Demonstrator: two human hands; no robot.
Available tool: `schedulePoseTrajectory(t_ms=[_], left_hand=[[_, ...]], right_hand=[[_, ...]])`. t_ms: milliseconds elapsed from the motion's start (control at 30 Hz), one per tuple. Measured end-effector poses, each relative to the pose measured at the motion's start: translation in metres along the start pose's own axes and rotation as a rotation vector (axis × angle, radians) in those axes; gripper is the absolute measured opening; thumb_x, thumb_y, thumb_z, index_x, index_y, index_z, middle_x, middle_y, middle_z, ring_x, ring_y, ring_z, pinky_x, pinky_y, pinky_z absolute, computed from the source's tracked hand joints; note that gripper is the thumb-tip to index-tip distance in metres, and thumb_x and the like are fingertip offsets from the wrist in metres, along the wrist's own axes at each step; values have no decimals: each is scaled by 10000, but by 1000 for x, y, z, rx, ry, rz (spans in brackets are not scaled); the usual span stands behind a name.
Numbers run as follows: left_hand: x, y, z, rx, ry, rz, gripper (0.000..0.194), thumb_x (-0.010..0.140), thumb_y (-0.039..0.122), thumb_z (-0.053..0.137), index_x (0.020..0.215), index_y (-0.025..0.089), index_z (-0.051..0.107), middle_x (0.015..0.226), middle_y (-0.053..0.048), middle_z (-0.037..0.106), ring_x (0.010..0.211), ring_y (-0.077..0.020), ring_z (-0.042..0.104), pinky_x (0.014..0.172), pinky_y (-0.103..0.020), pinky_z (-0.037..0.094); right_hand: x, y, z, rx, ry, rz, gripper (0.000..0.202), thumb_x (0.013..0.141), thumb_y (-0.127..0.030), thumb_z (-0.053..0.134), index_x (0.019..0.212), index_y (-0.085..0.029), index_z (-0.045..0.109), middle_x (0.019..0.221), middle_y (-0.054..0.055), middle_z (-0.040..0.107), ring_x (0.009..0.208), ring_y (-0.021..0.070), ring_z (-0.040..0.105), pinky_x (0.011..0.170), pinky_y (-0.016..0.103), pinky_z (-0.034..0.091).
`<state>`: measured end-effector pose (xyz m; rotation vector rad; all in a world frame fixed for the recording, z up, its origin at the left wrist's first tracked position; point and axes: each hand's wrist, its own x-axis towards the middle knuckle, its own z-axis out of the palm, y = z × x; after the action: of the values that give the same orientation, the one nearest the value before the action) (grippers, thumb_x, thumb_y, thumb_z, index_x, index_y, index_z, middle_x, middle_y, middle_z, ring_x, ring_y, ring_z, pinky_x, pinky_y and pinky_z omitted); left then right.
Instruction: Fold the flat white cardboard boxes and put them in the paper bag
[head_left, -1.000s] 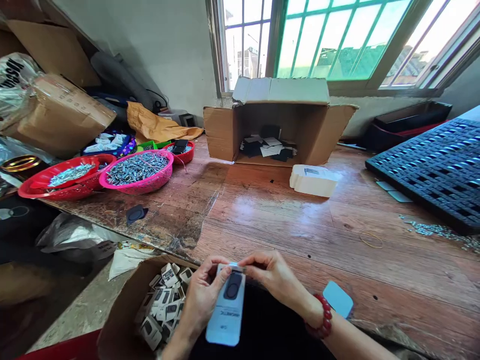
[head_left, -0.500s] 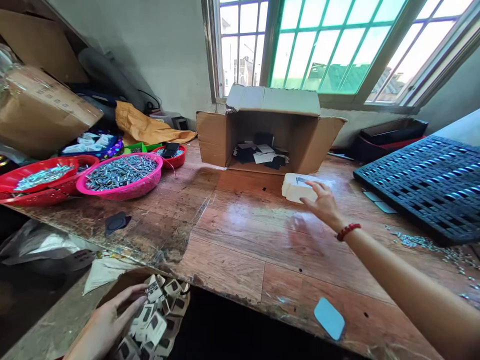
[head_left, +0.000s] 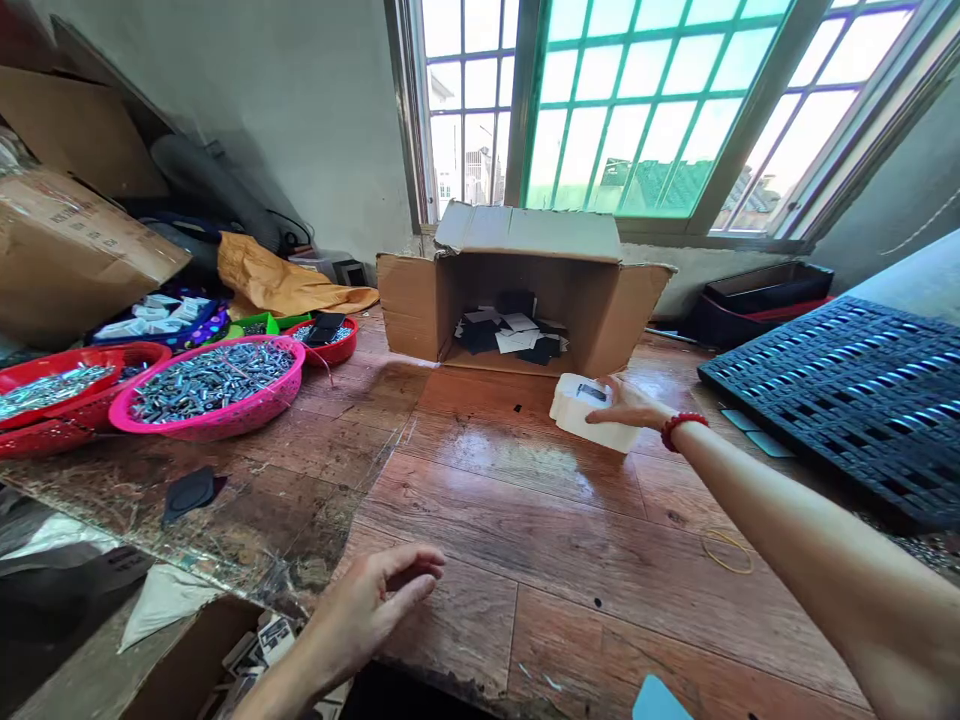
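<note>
On the wooden table, a row of white pieces stands pressed together as a block, with a small dark rectangle on its top. My right hand, a red bead bracelet at its wrist, is closed around the block from the right, thumb on the near side and fingers at the far side. Above the table's front edge, my left hand has curved fingers held apart from the thumb, with nothing visible between them. Below that forearm, white pieces with dark windows lie in a carton, partly hidden by the arm.
An open cardboard box holding black and white cards stands at the back. Pink and red baskets of metal parts are at the left. A black slotted panel leans at the right. A rubber band and a light-blue card lie nearer.
My left hand has risen from the carton and moved right, over the table edge. My right hand has closed on the white block, which now sits more angled. The view has shifted.
</note>
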<state>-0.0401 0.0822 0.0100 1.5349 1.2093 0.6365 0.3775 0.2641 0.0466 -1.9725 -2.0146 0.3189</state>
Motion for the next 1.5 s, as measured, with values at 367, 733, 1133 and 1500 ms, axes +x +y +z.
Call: schedulePoseTrajectory(t_ms=[367, 733, 1133, 1500], left_hand=[[64, 24, 54, 105, 291, 319, 562, 829, 255, 670, 1363, 191, 504, 1390, -146, 572, 1286, -289, 534, 1101, -489, 416], [69, 37, 127, 660, 323, 751, 466, 924, 368, 602, 1346, 184, 526, 1335, -138, 587, 1275, -304, 514, 1097, -500, 440], [86, 10, 150, 870, 497, 805, 529, 858, 544, 615, 1249, 189, 574, 1374, -158, 590, 1290, -331, 499, 1056, -527, 436], [88, 14, 155, 904, 529, 786, 402, 907, 335, 620, 1296, 241, 578, 1340, -105, 611, 1237, -314, 502, 1051, -511, 434]], right_hand=[[-118, -107, 60, 139, -2, -89, 683, 770, -575, 676, 1276, -164, 473, 1197, 187, 625, 1053, 341, 620, 788, 406, 494], [-104, -89, 46, 180, -64, -191, 207, 710, -81, 604, 563, -214, 542, 634, 23, 585, 641, 189, 539, 613, 293, 391], [-101, -48, 10, 526, -427, -79, 305, 776, -483, 587, 857, -190, 612, 577, -41, 538, 471, 108, 414, 422, 226, 324], [-26, -54, 33, 584, -321, -95, 287, 771, -449, 622, 679, -179, 588, 502, -77, 427, 459, 85, 353, 443, 227, 304]])
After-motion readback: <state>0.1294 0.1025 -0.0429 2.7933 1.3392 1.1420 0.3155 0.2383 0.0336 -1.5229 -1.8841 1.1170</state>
